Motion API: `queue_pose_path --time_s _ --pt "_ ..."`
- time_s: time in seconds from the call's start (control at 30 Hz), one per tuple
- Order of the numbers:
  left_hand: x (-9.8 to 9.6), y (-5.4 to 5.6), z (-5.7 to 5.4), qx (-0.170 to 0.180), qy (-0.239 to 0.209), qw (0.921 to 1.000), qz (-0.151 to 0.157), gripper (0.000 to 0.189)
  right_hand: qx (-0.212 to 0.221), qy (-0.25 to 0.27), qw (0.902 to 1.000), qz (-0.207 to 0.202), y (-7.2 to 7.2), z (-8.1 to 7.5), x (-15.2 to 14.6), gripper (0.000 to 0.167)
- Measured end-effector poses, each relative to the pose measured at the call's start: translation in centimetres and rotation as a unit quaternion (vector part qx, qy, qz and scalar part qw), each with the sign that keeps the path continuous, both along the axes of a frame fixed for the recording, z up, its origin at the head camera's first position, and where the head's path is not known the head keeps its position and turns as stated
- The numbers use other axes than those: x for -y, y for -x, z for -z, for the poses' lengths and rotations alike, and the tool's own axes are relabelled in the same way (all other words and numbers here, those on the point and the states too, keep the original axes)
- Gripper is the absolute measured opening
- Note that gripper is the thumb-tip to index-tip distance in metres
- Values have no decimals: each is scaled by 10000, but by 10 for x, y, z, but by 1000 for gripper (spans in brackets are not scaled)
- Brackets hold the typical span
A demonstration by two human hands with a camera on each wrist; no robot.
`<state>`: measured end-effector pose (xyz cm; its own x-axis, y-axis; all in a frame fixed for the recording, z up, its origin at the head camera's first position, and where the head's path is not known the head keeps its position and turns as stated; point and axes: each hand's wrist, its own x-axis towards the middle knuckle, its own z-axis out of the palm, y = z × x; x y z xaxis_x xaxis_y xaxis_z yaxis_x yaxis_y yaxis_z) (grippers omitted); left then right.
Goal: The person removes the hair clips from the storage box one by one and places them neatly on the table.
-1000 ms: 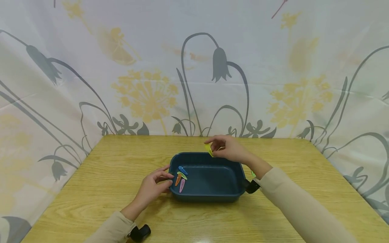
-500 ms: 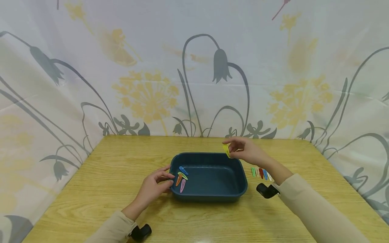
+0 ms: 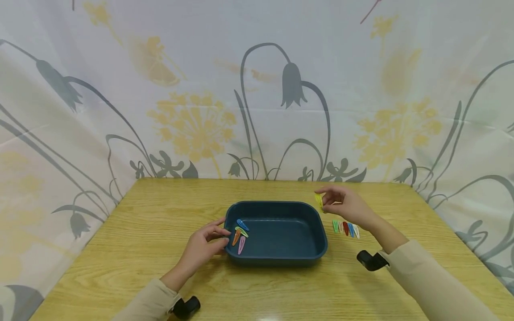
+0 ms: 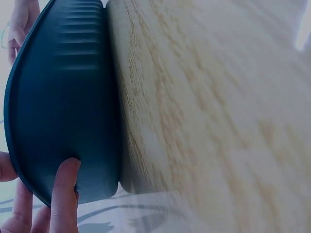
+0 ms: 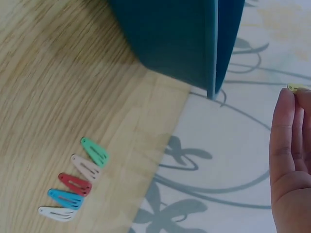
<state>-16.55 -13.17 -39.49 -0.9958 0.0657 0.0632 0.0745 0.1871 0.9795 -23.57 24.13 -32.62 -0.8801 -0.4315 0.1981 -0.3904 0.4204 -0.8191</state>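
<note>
A dark blue rectangular plastic tub (image 3: 277,261) stands on the wooden table. My left hand (image 3: 205,244) holds its left end, the thumb on the outer wall and the fingers round the corner at the rim. Inside the tub, at the left, lie a blue snap hair clip (image 3: 242,225), a yellow-green one, an orange one and a pink one (image 3: 241,245). My right hand (image 3: 347,206) pinches a yellow snap hair clip (image 3: 319,201) between thumb and fingertips, above the tub's far right corner. The right wrist view shows only that clip's tip (image 5: 293,87).
Right of the tub, a row of hair clips lies on the table (image 3: 401,223): green (image 5: 95,151), pale pink (image 5: 86,168), red (image 5: 75,184), blue (image 5: 65,199) and white (image 5: 57,213). A flower-patterned cloth (image 3: 257,133) hangs along the table's back and sides.
My right hand has moved right with the yellow hair clip, from over the tub's far rim to its far right corner. The row of clips has come into sight. The left hand stays put.
</note>
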Motion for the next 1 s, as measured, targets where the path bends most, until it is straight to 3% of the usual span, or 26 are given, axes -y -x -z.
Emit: queue_pose_path --time_s 0.53,1.0 --pt "0 2 3 14 -8 10000 53 15 19 -162 9990 422 -10 16 -39 39" --pt "-1 -1 -1 -119 -76 9999 50 14 206 -268 9975 618 -20 38 -69 43"
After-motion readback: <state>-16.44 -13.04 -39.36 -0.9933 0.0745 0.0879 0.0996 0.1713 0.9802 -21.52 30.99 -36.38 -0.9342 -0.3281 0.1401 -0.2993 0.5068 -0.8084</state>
